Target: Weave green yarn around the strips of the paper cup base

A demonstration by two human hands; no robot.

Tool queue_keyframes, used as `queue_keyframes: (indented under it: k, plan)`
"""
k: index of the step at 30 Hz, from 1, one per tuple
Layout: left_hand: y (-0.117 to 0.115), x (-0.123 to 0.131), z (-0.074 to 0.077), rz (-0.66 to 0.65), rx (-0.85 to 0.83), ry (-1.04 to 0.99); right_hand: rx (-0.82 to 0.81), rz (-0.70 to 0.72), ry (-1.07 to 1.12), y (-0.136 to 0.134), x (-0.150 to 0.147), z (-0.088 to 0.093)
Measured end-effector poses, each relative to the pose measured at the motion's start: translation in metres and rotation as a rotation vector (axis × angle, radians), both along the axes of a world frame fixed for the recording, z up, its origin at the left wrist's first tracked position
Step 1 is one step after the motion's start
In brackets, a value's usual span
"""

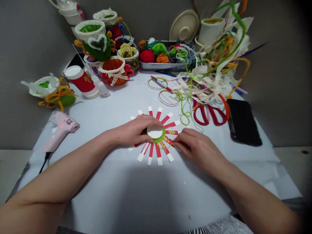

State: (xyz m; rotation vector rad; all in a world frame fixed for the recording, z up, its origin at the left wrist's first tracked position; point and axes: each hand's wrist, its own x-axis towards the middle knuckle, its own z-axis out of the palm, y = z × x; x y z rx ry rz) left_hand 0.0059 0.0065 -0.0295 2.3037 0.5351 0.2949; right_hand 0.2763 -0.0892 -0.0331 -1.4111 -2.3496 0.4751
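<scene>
Red-and-white paper strips [156,152] fan out from a green-rimmed white disc [155,132] at the frame's centre; the left hand [136,130] lies open across the disc, while the right hand [195,143] closes its fingers on one strip.

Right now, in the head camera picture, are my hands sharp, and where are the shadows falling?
In the head view, your left hand and right hand look fairly sharp, without obvious motion blur; a broad, soft shadow lies on the white table cover below them; the frame's right edge falls dark.
</scene>
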Motion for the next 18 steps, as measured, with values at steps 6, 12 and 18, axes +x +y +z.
queue_keyframes:
  k: [6,12,18]
  plan:
    - [-0.001,0.002,0.003,-0.009,0.007,0.004,0.051,-0.224,0.134,0.018,-0.007,-0.018]
    - [-0.012,0.006,0.004,0.045,0.114,-0.002,0.023,-0.229,0.122,0.018,-0.009,-0.019]
    - [-0.018,0.011,0.0,0.186,0.163,0.007,0.009,-0.216,0.119,0.018,-0.008,-0.019]
